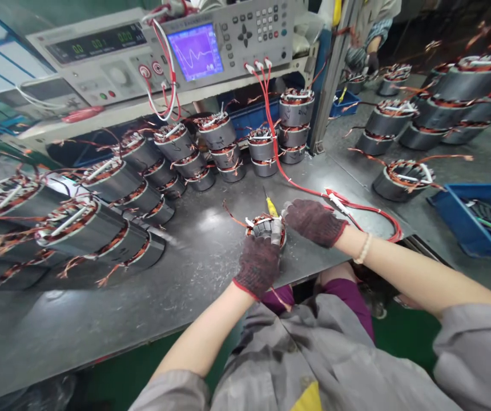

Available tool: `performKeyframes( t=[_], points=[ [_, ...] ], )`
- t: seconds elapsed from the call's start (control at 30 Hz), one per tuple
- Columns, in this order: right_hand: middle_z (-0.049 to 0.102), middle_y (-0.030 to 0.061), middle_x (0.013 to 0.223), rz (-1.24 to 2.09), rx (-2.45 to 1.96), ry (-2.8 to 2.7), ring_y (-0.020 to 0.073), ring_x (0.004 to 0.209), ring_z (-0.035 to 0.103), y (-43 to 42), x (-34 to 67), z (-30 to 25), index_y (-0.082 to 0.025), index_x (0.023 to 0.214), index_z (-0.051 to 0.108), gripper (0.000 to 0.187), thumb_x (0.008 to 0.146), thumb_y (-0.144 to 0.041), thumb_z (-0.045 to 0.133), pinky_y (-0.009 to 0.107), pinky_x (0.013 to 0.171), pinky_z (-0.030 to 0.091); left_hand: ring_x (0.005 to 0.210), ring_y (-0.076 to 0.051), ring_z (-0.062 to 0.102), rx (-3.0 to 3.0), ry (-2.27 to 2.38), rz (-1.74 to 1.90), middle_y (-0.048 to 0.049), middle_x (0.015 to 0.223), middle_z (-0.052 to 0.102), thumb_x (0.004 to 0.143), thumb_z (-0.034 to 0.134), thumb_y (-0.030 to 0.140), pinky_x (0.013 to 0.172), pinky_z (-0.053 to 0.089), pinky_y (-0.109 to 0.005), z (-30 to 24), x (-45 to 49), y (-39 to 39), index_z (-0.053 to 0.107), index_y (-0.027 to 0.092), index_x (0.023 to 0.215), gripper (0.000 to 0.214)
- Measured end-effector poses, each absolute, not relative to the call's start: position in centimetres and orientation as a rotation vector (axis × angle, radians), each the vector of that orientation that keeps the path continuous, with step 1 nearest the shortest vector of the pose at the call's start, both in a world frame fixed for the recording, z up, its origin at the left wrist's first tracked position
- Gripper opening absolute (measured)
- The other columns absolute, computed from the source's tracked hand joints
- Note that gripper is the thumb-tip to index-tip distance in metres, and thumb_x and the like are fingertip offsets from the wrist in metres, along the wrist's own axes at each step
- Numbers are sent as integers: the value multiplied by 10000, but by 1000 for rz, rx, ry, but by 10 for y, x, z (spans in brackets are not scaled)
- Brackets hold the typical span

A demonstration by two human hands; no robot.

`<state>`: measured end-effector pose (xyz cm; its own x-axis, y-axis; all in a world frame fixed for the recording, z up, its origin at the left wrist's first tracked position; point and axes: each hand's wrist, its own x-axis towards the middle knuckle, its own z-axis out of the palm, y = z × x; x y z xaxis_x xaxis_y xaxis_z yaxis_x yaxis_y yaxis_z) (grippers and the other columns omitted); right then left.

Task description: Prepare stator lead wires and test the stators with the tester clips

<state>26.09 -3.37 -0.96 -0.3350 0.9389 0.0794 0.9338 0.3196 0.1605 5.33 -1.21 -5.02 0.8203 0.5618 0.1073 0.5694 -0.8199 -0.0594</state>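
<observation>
A motor stator (264,224) with copper windings and white sleeving stands on the metal bench in front of me. My left hand (259,264), in a dark red knitted glove, grips its near side with the fingers over the rim. Just right of the stator is my gloved right hand (316,221), its fingers curled together at the rim; whatever they pinch, if anything, is hidden. Behind the stator, a screwdriver with a yellow handle (272,207) lies with its thin shaft pointing away. A loose copper lead (234,216) sticks out to the left.
Stacked stators (95,228) line the left and back; more stand at right beside a single stator (403,180). Red test leads (305,187) run from the tester (237,43) to the bench. A blue bin (463,220) is at right. Another person's gloved hand (373,63) shows behind.
</observation>
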Motion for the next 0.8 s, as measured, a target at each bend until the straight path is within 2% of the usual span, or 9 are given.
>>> performKeyframes(
  t=[0.07,0.17,0.27,0.4,0.47,0.53,0.63,0.73,0.8],
  points=[
    [759,176,987,243,1711,2523,313,963,705,-39,256,-14,-126,988,760,300,997,-87,463,411,778,527,1203,-346,721,-2970,-693,-67,-199,1218,785,983,544,142,1101,492,-516,-46,39,0,365,106,1677,718],
    [760,181,947,200,1688,2589,311,924,712,-63,250,-32,-127,978,775,289,991,-99,488,417,774,526,1146,-293,752,-3035,-443,12,-131,1173,809,956,570,112,1072,520,-448,-34,11,23,417,242,1672,743],
    [762,190,944,176,1752,2635,305,886,721,-84,247,-55,-111,977,779,272,1007,-134,510,412,751,526,1337,-264,671,-3078,-281,1,-107,1398,741,949,581,94,1159,474,-449,-28,-5,45,491,339,1625,725],
    [763,120,867,155,1773,2649,259,795,717,-85,258,-55,-160,905,784,373,1086,-365,531,369,700,516,1540,-239,490,-3068,-136,-45,-60,1611,589,1004,557,123,1289,350,-498,-29,-10,54,529,371,1589,636],
    [787,112,985,216,1734,2730,249,890,725,-74,263,-38,-185,963,797,332,1085,-377,554,371,796,533,1539,-261,491,-2982,-254,-74,-65,1627,571,1049,516,146,1290,349,-555,-32,-6,40,527,353,1588,578],
    [764,115,1252,353,1664,2831,267,1119,695,-60,264,-16,-217,1132,787,249,1076,-275,552,416,951,521,1526,-307,506,-2869,-468,-118,-119,1609,581,1067,489,159,1281,350,-615,-35,3,17,545,270,1572,521],
    [684,94,1446,434,1518,2912,288,1341,587,-41,262,5,-251,1297,730,357,1036,-129,518,501,1085,467,1478,-373,546,-2787,-739,-182,-217,1518,634,1055,548,253,1256,377,-646,-43,19,-17,559,132,1534,495],
    [761,151,1229,88,1667,2871,313,1239,651,-39,269,-3,-174,1117,773,253,993,-128,556,511,1046,499,1404,-380,604,-2809,-829,-310,-220,1423,689,1050,587,389,1233,419,-616,-57,26,-30,553,112,1526,552],
    [779,137,973,-177,1844,2811,289,989,724,-51,275,-23,-167,911,766,223,1008,-222,573,462,917,559,1367,-366,628,-2810,-818,-421,-200,1362,717,1059,577,401,1215,445,-599,-69,24,-25,565,139,1517,528]
  ],
)
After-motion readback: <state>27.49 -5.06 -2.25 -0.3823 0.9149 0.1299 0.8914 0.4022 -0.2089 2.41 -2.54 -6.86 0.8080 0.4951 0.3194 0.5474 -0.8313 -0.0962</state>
